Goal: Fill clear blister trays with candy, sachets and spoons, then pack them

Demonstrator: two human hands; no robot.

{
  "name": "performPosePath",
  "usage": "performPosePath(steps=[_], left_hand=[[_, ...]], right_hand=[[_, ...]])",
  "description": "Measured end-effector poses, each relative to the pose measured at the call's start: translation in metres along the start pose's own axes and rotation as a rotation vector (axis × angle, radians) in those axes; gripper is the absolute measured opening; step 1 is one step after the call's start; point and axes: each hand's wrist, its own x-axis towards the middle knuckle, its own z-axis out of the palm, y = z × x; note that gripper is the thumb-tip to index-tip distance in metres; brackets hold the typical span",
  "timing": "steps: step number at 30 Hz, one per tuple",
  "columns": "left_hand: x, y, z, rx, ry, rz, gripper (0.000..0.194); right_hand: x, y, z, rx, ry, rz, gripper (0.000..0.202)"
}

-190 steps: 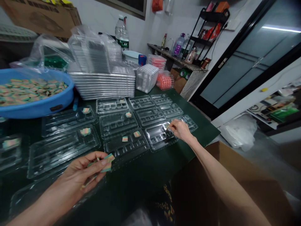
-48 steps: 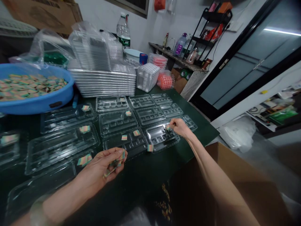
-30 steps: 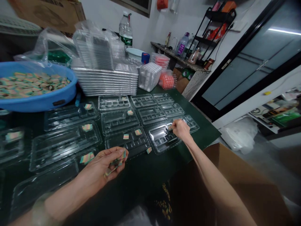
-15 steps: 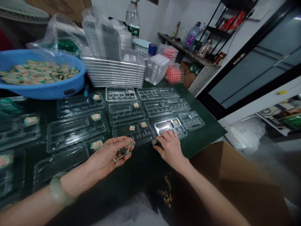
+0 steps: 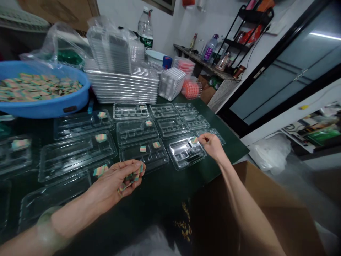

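Observation:
My left hand (image 5: 121,177) is closed round a small bunch of striped pieces (image 5: 137,174), coloured pink, yellow and green, in front of the clear plastic trays. My right hand (image 5: 211,144) is pinched shut over the right edge of a clear compartment tray (image 5: 179,156). What its fingers hold, if anything, is hidden. Just left of its fingertips a striped piece (image 5: 194,140) lies in that tray's upper right corner. Partly behind the hand is another clear tray (image 5: 220,135). The tray beside it (image 5: 149,161) has two striped pieces in or on it.
A blue basin (image 5: 71,101) full of striped pieces stands at the left. Stacked clear trays (image 5: 122,85) and a water bottle (image 5: 145,30) are at the back. More trays lie in rows on the dark green table (image 5: 162,188). An open cardboard box (image 5: 274,199) sits at the right.
My right hand has moved right and away from me, from the tray's front edge to its far right corner. My left hand still holds its pieces. The view has shifted slightly.

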Motion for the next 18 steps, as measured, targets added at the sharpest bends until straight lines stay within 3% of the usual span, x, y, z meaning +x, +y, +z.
performPosePath(steps=[3, 6, 12, 18], left_hand=[[0.000, -0.001, 0.001, 0.009, -0.003, -0.008, 0.019], [0.002, -0.003, 0.000, 0.001, 0.000, -0.003, 0.019], [0.004, 0.000, 0.003, 0.009, -0.021, -0.010, 0.020], [-0.004, 0.007, 0.008, -0.034, -0.032, -0.011, 0.021]], right_hand=[[0.026, 0.029, -0.001, 0.004, -0.111, 0.022, 0.022], [0.034, 0.037, 0.004, -0.021, -0.182, 0.022, 0.021], [0.039, 0.030, 0.007, -0.212, -0.249, 0.037, 0.016], [0.041, 0.012, 0.009, -0.464, -0.214, 0.030, 0.013]])
